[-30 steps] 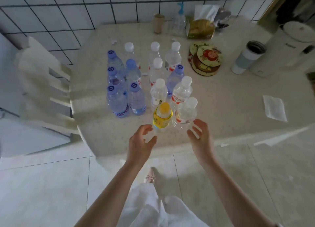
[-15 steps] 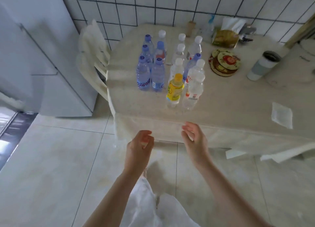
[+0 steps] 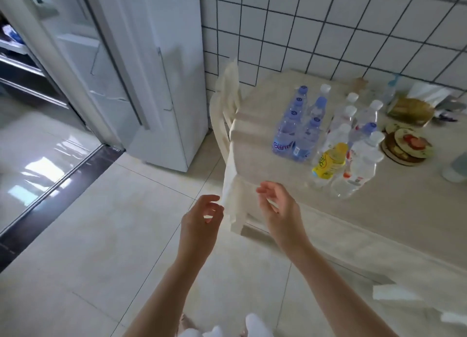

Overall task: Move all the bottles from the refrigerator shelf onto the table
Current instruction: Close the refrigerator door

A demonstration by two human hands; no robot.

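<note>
Beside the beige counter [image 3: 353, 210], left hand [image 3: 199, 220] and right hand [image 3: 278, 207] hang empty, fingers loose; a careless swing could topple the yellow-labelled plastic bottle [image 3: 328, 162] near the edge.

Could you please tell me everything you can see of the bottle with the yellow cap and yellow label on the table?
The small clear plastic bottle with a yellow cap and yellow label stands on the beige table, at the near edge of the bottle cluster. The label wraps its body and bears green print too blurred to read. The cap is on. A clear bottle with a white cap stands close beside it on the right; whether they touch is unclear. Neither hand touches it.
</note>
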